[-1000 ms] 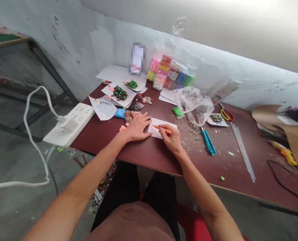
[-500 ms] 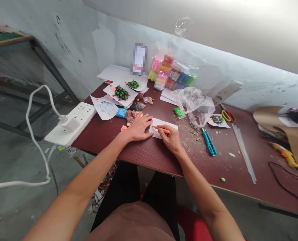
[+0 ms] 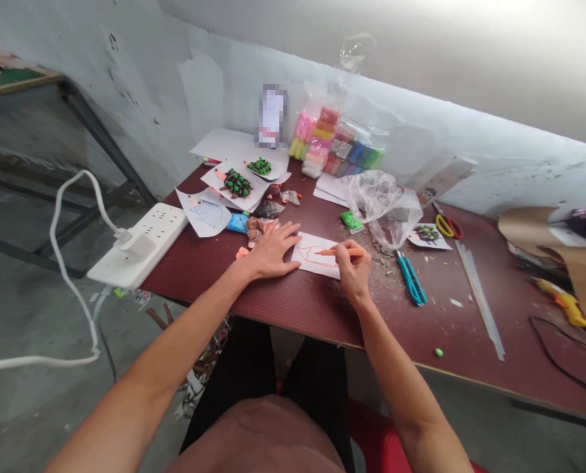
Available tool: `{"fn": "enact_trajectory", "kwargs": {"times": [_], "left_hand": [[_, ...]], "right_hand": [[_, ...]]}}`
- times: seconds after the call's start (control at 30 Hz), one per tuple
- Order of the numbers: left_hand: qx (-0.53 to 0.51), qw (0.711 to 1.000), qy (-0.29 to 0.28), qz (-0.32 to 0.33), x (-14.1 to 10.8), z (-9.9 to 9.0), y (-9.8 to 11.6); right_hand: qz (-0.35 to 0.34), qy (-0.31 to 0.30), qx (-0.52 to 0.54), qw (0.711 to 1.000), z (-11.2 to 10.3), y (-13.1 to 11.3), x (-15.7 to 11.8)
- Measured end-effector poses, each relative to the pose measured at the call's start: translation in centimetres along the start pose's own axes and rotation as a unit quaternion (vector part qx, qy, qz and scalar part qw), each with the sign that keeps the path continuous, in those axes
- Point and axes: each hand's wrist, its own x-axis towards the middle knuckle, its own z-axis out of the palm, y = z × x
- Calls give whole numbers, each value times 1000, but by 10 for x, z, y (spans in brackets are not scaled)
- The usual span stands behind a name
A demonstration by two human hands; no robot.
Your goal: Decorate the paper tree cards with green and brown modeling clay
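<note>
A small white paper (image 3: 317, 265) with orange outline marks lies on the dark red table (image 3: 283, 295). My left hand (image 3: 272, 255) rests flat with fingers spread, its fingertips on the paper's left edge. Closed around an orange pen (image 3: 339, 252), my right hand (image 3: 355, 269) is over the paper's right side, and the pen's tip points left above the drawing. Just beyond my left hand are brown clay packets (image 3: 255, 231), a blue packet (image 3: 238, 223) and an orange lump (image 3: 242, 252).
Hedgehog pictures (image 3: 237, 184) and a power strip (image 3: 150, 240) are at the left. Bagged coloured clay (image 3: 327, 148) stands by the wall. A plastic bag (image 3: 384, 200), teal cutter (image 3: 411, 279), scissors (image 3: 449, 227), glue sticks (image 3: 480, 302) and a yellow glue gun (image 3: 563, 303) lie rightward.
My right hand has moved right with the orange pen, which has turned more level. More of the orange outline shows on the paper. My left hand has stayed in place.
</note>
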Motion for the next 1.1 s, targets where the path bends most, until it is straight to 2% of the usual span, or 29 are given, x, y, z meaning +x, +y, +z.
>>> {"fn": "enact_trajectory", "kwargs": {"times": [0.13, 0.27, 0.4, 0.57, 0.67, 0.8, 0.93, 1.1], "left_hand": [[-48, 997, 54, 27, -2, -3, 2], [-66, 994, 89, 6, 2, -13, 0], [-61, 996, 64, 1, 23, -22, -4], [-2, 1000, 2, -31, 55, -14, -12], [28, 998, -48, -23, 62, -8, -17], [27, 997, -63, -21, 62, -8, -22], [19, 997, -64, -29, 61, -7, -23], [-4, 999, -40, -20, 57, -9, -17]], "right_hand": [[59, -3, 84, 995, -2, 4, 5], [113, -11, 150, 982, -5, 7, 10], [143, -14, 180, 973, -8, 7, 17], [160, -55, 174, 970, -15, 1, 36], [147, -83, 155, 973, -19, -4, 55], [169, -149, 128, 966, -14, -1, 71], [196, -167, 135, 957, -6, 11, 65], [169, -157, 121, 966, -12, 14, 42]]}}
